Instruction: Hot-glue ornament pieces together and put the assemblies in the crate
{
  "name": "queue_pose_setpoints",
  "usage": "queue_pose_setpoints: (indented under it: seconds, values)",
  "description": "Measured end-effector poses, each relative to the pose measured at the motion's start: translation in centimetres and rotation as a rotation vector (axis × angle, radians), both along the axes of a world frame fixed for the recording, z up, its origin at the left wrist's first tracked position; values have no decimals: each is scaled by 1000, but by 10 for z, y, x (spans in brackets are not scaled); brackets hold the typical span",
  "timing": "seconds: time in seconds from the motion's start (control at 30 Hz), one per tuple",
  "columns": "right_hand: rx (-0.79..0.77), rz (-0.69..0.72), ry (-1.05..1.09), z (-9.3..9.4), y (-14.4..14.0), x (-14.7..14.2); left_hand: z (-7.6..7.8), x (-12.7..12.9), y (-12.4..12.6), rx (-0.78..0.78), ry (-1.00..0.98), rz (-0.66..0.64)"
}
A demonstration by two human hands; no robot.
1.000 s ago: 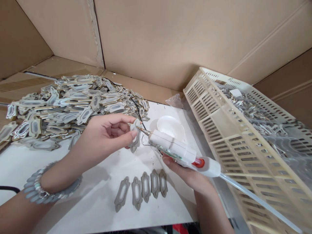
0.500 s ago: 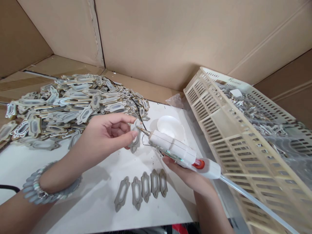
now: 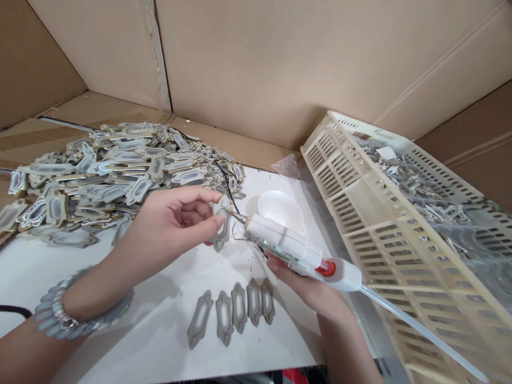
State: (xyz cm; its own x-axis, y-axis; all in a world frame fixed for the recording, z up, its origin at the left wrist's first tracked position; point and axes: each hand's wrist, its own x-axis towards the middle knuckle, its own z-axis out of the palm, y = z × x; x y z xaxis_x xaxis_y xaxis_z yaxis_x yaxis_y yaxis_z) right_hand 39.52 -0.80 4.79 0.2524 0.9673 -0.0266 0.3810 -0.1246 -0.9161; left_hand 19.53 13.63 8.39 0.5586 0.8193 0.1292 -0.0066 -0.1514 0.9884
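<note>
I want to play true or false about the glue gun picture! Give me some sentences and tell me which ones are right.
1. The right hand holds a white glue gun. True.
2. The left hand is empty. False: its grip pinches one grey cut-out piece, with the gun's tip at it.
3. Five grey pieces lie in a row on the white table. True.
4. The big pile of pieces is inside the basket. False: it lies on the table by the left hand.
5. The plastic basket is bright blue. False: it is cream.
</note>
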Motion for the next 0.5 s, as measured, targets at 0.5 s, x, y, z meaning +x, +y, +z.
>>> queue_pose_setpoints:
  seconds: [0.5]
  values:
    - [57,6,35,11,5,-1,-1,0,-1,147,108,-5]
